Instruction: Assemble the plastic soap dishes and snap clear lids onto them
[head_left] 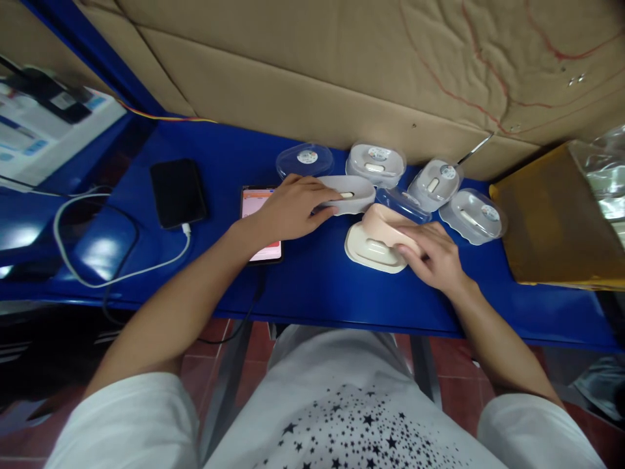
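Observation:
My left hand (297, 205) is closed on the left end of a pale grey oval plastic box (359, 189), thumb at the near side, fingers over the top. A small white oblong piece (346, 195) shows beside the fingertips. To the right, my right hand (434, 254) pinches a peach plastic oval tray (383, 221) between thumb and fingers. The tray is tilted over a cream oval plastic piece (375, 251) with a raised middle, which lies on the table. A clear oval lid (305, 159) with a round sticker lies behind my left hand.
Several lidded oval boxes (375, 166) stand along the cardboard wall (303, 85). Another clear lid (404, 205) lies between them and the peach tray. A lit phone (266, 254) is partly under my left arm; a dark device (178, 193) on a white cable sits left. A brown carton (556, 215) stands right.

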### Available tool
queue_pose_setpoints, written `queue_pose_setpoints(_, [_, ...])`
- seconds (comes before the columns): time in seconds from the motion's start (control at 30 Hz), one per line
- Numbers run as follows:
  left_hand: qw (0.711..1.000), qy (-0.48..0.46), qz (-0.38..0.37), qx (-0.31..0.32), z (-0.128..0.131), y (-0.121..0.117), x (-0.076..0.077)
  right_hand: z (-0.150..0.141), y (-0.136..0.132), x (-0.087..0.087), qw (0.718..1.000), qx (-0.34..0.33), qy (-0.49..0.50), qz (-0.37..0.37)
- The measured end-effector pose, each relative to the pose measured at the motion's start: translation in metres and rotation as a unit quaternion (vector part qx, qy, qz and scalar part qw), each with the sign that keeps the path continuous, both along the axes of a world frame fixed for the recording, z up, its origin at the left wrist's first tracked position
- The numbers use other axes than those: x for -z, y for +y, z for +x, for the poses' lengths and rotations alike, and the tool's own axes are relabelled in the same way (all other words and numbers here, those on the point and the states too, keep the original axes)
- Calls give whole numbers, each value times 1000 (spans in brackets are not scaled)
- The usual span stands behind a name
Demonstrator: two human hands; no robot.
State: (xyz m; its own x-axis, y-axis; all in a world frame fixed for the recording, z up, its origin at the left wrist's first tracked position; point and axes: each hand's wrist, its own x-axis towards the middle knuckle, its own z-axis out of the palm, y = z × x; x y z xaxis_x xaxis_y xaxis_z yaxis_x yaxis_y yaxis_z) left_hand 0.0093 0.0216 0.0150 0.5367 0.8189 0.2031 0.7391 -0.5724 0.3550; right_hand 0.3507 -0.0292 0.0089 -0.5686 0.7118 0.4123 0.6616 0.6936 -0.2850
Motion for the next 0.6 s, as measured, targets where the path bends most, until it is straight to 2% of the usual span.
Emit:
queue_pose_setpoints(0.13, [1000, -12, 10, -3, 2, 0, 0, 7, -1, -3, 998, -23, 17, 50])
queue_pose_setpoints(0.33, [999, -29, 14, 0, 3, 2, 4, 7, -4, -18, 986, -69, -121, 93])
queue_pose_setpoints(0.43, [999, -43, 14, 7, 3, 3, 5, 14, 0, -26, 989, -86, -96, 76])
queue_pose_setpoints(0.5, [999, -46, 16, 6, 3, 4, 6, 28, 8, -31, 995, -55, -48, 66])
queue_pose_setpoints(0.53, [999, -47, 17, 4, 3, 4, 6, 39, 14, -32, 997, -11, -27, 69])
queue_pose_setpoints(0.6, [999, -48, 20, 4, 3, 4, 7, 67, 27, -32, 989, 121, -7, 89])
